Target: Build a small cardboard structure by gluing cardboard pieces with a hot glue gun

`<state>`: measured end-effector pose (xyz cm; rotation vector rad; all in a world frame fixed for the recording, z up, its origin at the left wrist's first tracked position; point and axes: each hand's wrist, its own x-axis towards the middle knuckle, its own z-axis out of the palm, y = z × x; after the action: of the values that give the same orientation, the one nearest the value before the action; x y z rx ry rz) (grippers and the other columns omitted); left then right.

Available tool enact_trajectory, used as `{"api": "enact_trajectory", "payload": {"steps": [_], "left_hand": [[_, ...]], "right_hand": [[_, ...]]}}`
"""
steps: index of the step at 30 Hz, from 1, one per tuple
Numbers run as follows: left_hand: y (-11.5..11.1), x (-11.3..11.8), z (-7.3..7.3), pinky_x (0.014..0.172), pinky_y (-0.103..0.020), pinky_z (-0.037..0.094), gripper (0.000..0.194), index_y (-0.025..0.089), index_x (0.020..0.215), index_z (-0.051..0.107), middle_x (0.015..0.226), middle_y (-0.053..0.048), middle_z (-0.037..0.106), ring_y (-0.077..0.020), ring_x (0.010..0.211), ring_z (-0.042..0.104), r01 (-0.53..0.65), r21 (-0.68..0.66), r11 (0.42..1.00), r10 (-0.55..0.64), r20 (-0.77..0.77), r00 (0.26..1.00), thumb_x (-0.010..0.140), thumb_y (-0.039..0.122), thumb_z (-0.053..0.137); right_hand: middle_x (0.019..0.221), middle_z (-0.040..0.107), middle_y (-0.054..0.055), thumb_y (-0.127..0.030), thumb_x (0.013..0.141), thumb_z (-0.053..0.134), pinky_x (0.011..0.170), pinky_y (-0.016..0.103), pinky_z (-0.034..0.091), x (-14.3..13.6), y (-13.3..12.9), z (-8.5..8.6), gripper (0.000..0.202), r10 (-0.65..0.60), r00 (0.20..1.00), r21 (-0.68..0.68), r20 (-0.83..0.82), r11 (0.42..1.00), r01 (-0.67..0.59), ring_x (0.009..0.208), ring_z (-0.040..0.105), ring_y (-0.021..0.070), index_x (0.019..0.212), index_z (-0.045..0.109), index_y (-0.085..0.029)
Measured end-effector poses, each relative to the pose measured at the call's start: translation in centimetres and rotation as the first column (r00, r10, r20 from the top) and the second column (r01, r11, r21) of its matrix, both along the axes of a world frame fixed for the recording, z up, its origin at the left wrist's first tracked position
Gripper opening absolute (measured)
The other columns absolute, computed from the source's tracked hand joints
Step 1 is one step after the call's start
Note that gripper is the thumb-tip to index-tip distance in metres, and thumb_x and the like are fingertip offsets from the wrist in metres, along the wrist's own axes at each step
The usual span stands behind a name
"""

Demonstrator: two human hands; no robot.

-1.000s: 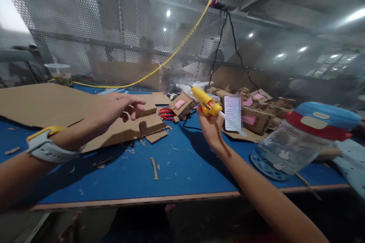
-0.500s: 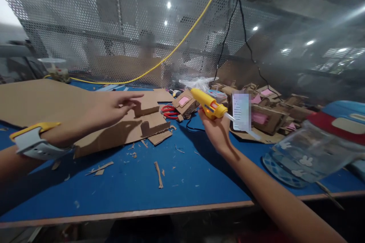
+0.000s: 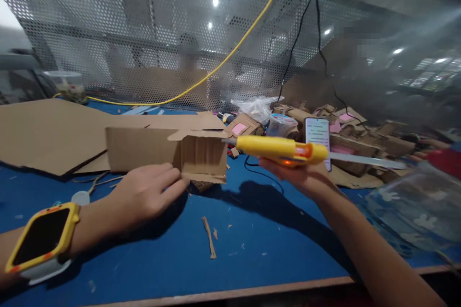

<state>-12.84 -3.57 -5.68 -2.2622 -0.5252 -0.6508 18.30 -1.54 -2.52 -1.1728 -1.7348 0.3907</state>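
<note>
In my right hand (image 3: 298, 172) is a yellow hot glue gun (image 3: 266, 147), its nozzle pointing left. An orange light glows on its underside and a clear glue stick (image 3: 367, 159) sticks out of its back. The nozzle tip is at the right end of a folded cardboard piece (image 3: 142, 146), whether touching I cannot tell. My left hand (image 3: 151, 194) is closed on the lower edge of that piece, which is tipped up with its corrugated end towards the glue gun. Part of the left fingertips is hidden behind the cardboard.
A large cardboard sheet (image 3: 46, 134) lies at the left of the blue table (image 3: 151, 259). A phone (image 3: 317, 136) leans against cardboard models (image 3: 349, 153). A clear jug (image 3: 421, 206) stands at the right. Cardboard scraps (image 3: 209, 237) lie in front, and a yellow cable (image 3: 230, 53) hangs across.
My left hand has come down and taken hold of the cardboard piece, which is now tipped up. The glue gun has turned level and its nozzle has come to the cardboard's right end.
</note>
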Motion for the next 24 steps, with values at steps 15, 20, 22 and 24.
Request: {"api": "enact_trajectory", "payload": {"steps": [15, 20, 22, 24], "left_hand": [[-1.4, 0.5, -1.2, 0.048, -0.032, 0.055, 0.038, 0.010, 0.081, 0.076, 0.070, -0.012, 0.076, -0.0218, 0.054, 0.068, 0.136, 0.085, 0.987, -0.119, -0.179, 0.977, 0.094, 0.003, 0.041], [-1.5, 0.7, -1.2, 0.046, -0.030, 0.053, 0.034, 0.013, 0.077, 0.075, 0.066, -0.010, 0.074, -0.0215, 0.053, 0.067, 0.141, 0.078, 0.987, -0.125, -0.189, 0.974, 0.094, 0.007, 0.046], [-1.5, 0.7, -1.2, 0.047, -0.031, 0.053, 0.034, 0.014, 0.076, 0.075, 0.066, -0.010, 0.073, -0.0215, 0.054, 0.066, 0.149, 0.069, 0.986, -0.132, -0.200, 0.971, 0.094, 0.008, 0.046], [-1.5, 0.7, -1.2, 0.048, -0.031, 0.054, 0.034, 0.015, 0.076, 0.074, 0.067, -0.011, 0.073, -0.0213, 0.054, 0.065, 0.143, 0.068, 0.987, -0.127, -0.198, 0.972, 0.094, 0.009, 0.047]], "right_hand": [[0.066, 0.059, -0.003, -0.012, 0.085, 0.062, 0.053, 0.022, 0.034, -4.4, -1.7, -2.4, 0.022, 0.323, 0.861, -0.092, 0.392, 0.946, -0.312, 0.055, 0.050, 0.0106, 0.066, 0.054, -0.021], [0.070, 0.067, 0.000, -0.010, 0.081, 0.064, 0.057, 0.023, 0.042, -4.9, -1.5, -3.0, 0.017, 0.303, 0.865, -0.115, 0.400, 0.953, -0.281, 0.061, 0.059, 0.0139, 0.068, 0.061, -0.021], [0.075, 0.071, 0.002, -0.010, 0.080, 0.063, 0.060, 0.025, 0.046, -5.1, -1.4, -3.2, 0.014, 0.300, 0.872, -0.128, 0.388, 0.954, -0.271, 0.066, 0.065, 0.0163, 0.072, 0.066, -0.021], [0.075, 0.072, 0.002, -0.011, 0.079, 0.062, 0.060, 0.025, 0.047, -5.3, -1.3, -3.5, 0.013, 0.292, 0.880, -0.122, 0.374, 0.956, -0.265, 0.067, 0.066, 0.0168, 0.073, 0.068, -0.021]]}}
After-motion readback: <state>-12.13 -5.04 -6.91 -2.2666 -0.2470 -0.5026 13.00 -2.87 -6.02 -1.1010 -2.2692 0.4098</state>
